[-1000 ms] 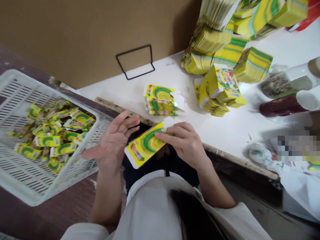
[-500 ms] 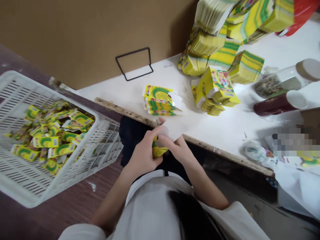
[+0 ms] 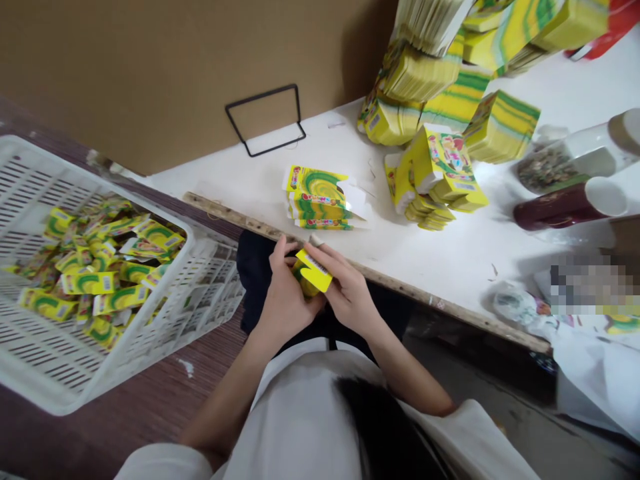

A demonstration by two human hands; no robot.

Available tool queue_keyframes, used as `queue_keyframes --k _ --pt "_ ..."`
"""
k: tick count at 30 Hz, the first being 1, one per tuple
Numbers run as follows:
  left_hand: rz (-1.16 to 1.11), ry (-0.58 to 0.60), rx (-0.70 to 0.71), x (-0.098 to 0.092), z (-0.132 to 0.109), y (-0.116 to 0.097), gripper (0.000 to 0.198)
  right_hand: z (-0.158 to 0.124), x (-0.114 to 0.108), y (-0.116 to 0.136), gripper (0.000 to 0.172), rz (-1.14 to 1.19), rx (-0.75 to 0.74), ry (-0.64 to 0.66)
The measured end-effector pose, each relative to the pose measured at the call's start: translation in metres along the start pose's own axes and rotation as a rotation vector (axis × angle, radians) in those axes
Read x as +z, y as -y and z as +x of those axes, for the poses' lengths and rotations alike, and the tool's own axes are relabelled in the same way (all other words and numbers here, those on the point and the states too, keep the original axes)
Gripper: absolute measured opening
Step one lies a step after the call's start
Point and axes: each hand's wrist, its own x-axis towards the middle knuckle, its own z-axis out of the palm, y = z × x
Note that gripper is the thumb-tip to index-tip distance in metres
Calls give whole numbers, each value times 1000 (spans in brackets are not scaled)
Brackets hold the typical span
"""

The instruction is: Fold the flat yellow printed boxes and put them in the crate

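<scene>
Between my two hands, just in front of the table edge, is a small yellow and green carton [image 3: 316, 268] with a barcode on the flap that faces up. My left hand [image 3: 284, 293] wraps round its left side. My right hand [image 3: 347, 287] grips it from the right, fingers along the flap; one fingertip has a pale cover. Much of the carton's body is hidden by my fingers. Beyond my hands, a few opened-out yellow cartons [image 3: 320, 197] lie on the white table [image 3: 240, 193].
A white slatted basket [image 3: 150, 320] at the left holds many small yellow packs [image 3: 95, 283]. Flat cartons [image 3: 425, 80] are stacked at the back right, with a looser pile [image 3: 435, 173] nearer. A glass jar [image 3: 565, 157], a maroon cup [image 3: 565, 205] and a black wire frame [image 3: 265, 120] also stand there.
The carton's flap has changed from its white side showing to its yellow barcode side lying over the end. My right fingers have shifted onto it. The view has moved slightly.
</scene>
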Motion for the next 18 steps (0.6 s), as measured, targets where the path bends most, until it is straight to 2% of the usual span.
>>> queue_keyframes --k 3,6,8,13,15,18 --pt "128 -6 20 -6 0 -1 74 3 -8 -7 44 -78 -27 -89" --pt "140 60 72 -19 -1 -7 58 4 -19 -16 44 -162 -108 -9" --pt "104 100 96 -27 0 -10 57 6 -28 -20 46 -160 -150 77" --pt "110 186 130 -40 7 -15 59 14 -46 -18 34 -70 -176 293" --pt "133 195 175 -43 8 -17 59 14 -48 -14 35 -93 -174 313" --pt "140 199 198 -45 9 -20 58 11 -46 -11 50 -178 -179 264"
